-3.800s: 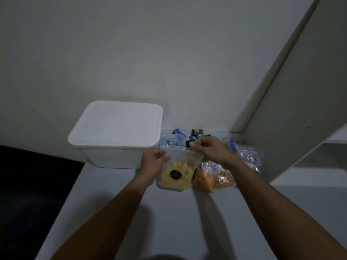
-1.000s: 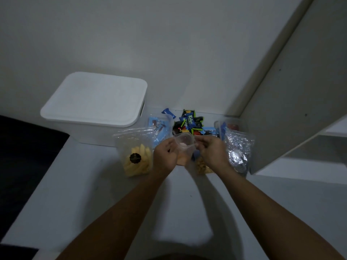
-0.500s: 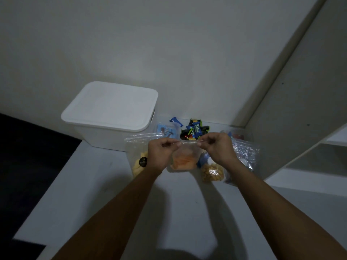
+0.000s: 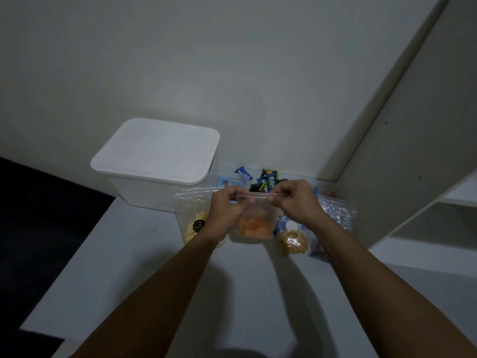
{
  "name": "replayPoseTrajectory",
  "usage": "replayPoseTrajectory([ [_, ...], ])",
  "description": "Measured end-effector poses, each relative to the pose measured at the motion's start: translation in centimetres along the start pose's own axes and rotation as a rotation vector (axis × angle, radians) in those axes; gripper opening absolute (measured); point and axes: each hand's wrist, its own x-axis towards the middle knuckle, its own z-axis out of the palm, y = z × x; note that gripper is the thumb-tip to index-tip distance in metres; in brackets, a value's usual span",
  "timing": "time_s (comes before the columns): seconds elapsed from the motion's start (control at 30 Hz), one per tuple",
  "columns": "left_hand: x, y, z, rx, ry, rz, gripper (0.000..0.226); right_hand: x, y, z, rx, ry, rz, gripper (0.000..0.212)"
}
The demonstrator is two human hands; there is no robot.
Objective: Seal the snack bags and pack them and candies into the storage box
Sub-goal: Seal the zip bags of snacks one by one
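Left hand and right hand fingers, now farther apart than before, pinch orange-snack bag top stretched between them.

a few seconds ago both hands were pinching the top of the yellow snack bag. now that bag stands by itself on the left, just in front of the white box. the left hand and the right hand have picked up the orange snack bag instead. a second ago its top was bunched between the hands. now the hands are further apart and the top strip is pulled out straight between the fingers.
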Motion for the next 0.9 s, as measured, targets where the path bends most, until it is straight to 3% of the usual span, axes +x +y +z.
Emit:
replayPoseTrajectory([
  [0.17,0.1,0.5,0.3,0.032,0.061,-0.016,0.007,0.0,-0.3,0.7,-0.015,-0.117,0.030,0.007],
  [0.4,-0.2,0.9,-0.1,0.016,0.066,0.007,0.008,0.3,-0.4,0.9,-0.028,-0.001,0.007,0.001],
  [0.53,-0.3,1.1,-0.1,0.090,0.070,0.044,0.009,0.3,-0.8,1.4,-0.051,-0.067,-0.026,0.005],
  [0.7,-0.4,1.2,-0.1,0.080,0.080,0.048,0.012,0.6,-1.0,2.0,-0.108,0.068,-0.065,0.003],
  [0.9,-0.1,1.2,-1.4,0.047,0.186,0.022,0.008,0.3,-1.2,1.4,-0.016,0.025,-0.017,0.011],
])
